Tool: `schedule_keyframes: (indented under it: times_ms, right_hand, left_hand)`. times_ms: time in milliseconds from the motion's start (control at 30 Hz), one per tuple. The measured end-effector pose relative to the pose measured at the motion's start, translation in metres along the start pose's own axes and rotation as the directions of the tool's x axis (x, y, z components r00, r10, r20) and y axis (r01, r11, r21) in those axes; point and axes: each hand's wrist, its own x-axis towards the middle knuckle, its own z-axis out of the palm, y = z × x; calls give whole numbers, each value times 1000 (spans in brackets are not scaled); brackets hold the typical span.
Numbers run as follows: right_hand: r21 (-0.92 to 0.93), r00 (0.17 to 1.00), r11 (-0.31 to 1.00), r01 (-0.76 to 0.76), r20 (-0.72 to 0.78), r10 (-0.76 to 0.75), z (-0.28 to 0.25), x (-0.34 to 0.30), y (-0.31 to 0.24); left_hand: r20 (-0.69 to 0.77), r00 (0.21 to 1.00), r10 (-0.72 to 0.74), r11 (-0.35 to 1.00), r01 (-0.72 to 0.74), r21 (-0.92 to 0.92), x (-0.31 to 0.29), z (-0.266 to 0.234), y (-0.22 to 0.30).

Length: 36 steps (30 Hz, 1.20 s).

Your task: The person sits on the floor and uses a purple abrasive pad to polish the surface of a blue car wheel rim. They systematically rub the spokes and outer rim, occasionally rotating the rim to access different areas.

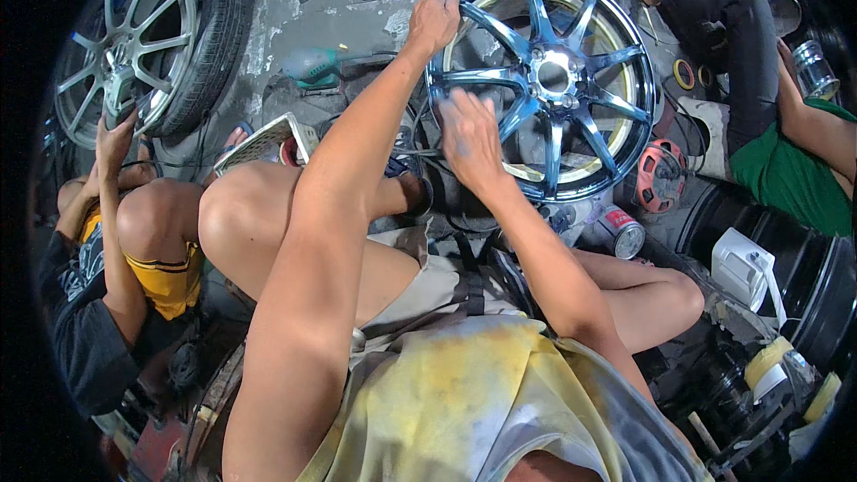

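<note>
A shiny blue-chrome multi-spoke wheel rim (554,138) stands before me, its face toward me, with a paler ring visible behind the spokes. My left hand (435,22) is closed on its outer lip at the upper left. My right hand (471,138) is at the lower left lip, beside the spoke ends. Its fingers are bent and smeared by motion. Whether anything lies under those fingers is hidden.
At left, a person's hand (116,138) holds a grey wheel (134,40) by a tire (210,54). A teal power sander (312,69), white basket (265,141), tape roll (684,74), red reel (661,176) and can (622,234) surround me. Another person sits right, holding a metal can (815,70).
</note>
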Motion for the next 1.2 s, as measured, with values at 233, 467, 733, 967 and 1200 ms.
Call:
schedule_keyframes:
  times_ms: [233,467,733,967,1200]
  right_hand:
    - [84,992,989,-119,-17,121,-13,-42,-20]
    - [59,978,979,-197,-53,200,0,-29,-25]
    - [7,981,985,-171,-93,171,13,-14,-10]
    - [18,996,996,-88,-4,88,-6,-15,-11]
    - [71,998,997,-35,-54,39,-12,-31,-9]
  left_hand:
    - [-58,998,18,1000,-19,-8,2,5,-15]
    - [-37,999,-13,1000,14,21,-1,-6,-5]
    - [-32,999,-9,1000,10,26,-2,-2,-6]
    - [-14,1000,-20,1000,20,-2,1,0,-2]
    - [26,998,-57,997,58,-49,-6,-8,12]
